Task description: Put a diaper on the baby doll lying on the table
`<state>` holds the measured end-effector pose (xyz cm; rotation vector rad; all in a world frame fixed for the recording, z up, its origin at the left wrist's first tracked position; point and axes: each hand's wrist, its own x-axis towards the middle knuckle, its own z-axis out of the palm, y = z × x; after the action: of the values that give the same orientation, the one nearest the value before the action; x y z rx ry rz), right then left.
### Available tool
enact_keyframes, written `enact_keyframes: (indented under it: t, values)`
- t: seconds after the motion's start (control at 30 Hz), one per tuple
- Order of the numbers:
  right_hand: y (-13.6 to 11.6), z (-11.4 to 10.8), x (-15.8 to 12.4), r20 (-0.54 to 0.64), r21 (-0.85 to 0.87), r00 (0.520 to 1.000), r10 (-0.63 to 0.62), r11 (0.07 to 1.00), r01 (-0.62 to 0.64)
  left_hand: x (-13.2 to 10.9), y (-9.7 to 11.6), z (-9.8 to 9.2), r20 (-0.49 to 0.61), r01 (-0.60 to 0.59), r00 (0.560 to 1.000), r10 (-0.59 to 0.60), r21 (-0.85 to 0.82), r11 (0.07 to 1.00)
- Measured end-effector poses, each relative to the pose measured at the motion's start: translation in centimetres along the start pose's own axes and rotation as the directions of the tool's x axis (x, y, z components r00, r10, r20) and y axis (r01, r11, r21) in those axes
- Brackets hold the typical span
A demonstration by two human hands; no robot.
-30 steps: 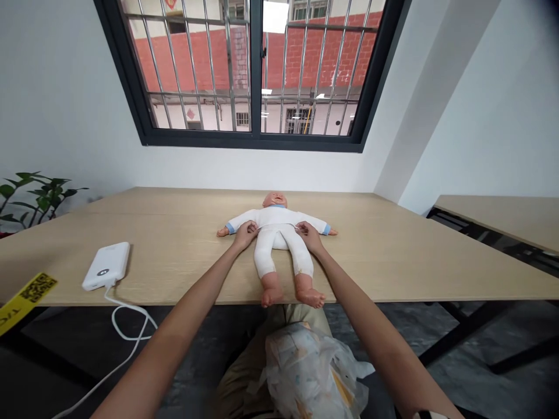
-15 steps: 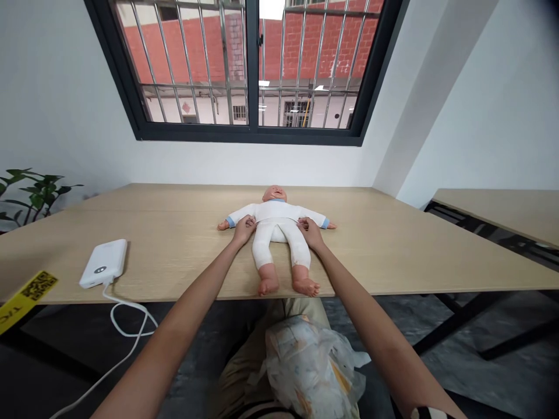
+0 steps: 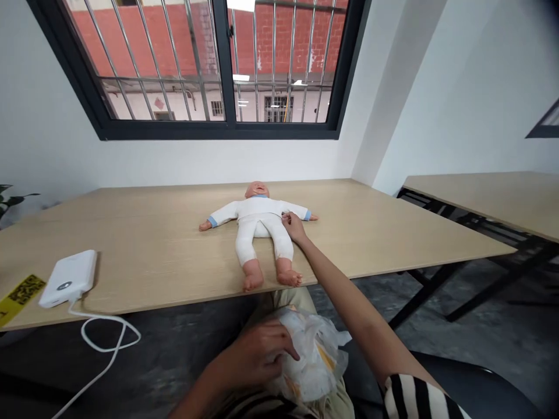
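Note:
A baby doll (image 3: 262, 227) lies face up on the table, arms spread and bare feet near the front edge. It wears a white top (image 3: 257, 208) with blue cuffs and white trousers (image 3: 245, 241). At the doll's waist, on the right side, my right hand (image 3: 293, 226) has its fingers pinched together at the top's hem; the exact grip is partly hidden. Down over my lap, my left hand (image 3: 262, 352) is held with curved fingers, thumb and forefinger apart. It overlaps a crumpled, translucent plastic bag (image 3: 317, 355) with orange-yellow patches.
On the left of the table (image 3: 144, 250) lie a white power bank (image 3: 70, 278) with a white cable (image 3: 102, 350) hanging off the edge and a yellow tag (image 3: 21, 297). Another table (image 3: 489, 198) stands to the right. A barred window (image 3: 218, 129) is ahead.
My left hand has left the doll's waist and come down to the bag on my lap. The right hand stays at the doll's side. The view has turned slightly right.

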<state>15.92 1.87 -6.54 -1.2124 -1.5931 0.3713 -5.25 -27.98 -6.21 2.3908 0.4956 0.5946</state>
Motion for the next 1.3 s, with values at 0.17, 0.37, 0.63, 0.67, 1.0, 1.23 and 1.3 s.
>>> enact_keyframes:
  t: [0.17,0.37,0.63,0.67,1.0,1.23,1.3]
  values:
    - [-0.2,0.0,-0.1,0.023,-0.007,0.999,0.028,1.0,-0.028,-1.1,-3.0,2.8,0.198,0.281,0.936,-0.29,0.071,0.957]
    - [-0.1,0.1,0.1,0.031,-0.003,0.998,0.05,0.999,-0.049,-1.2,-4.9,2.5,0.187,0.35,0.916,-0.355,0.058,0.935]
    - [-0.7,-0.2,-0.3,0.052,0.025,0.997,0.06,0.998,-0.061,-1.4,-6.4,1.4,0.214,0.31,0.933,-0.289,-0.074,0.948]
    - [-0.7,-0.2,-0.3,0.052,0.027,0.997,0.056,0.998,-0.057,-1.4,-6.2,1.3,0.204,0.305,0.938,-0.281,-0.093,0.948]
    - [0.0,0.1,0.0,0.031,0.064,0.999,0.041,0.997,-0.043,-1.5,-6.2,2.9,0.179,0.357,0.927,-0.329,-0.156,0.921]
    - [-0.2,0.0,-0.1,0.049,0.054,0.998,0.031,0.998,-0.034,-1.4,-7.6,4.9,0.083,0.381,0.924,-0.374,-0.098,0.919]
    - [-0.2,-0.1,-0.2,0.051,0.051,0.998,0.028,0.998,-0.031,-1.1,-7.7,5.1,0.031,0.36,0.933,-0.36,-0.129,0.924]
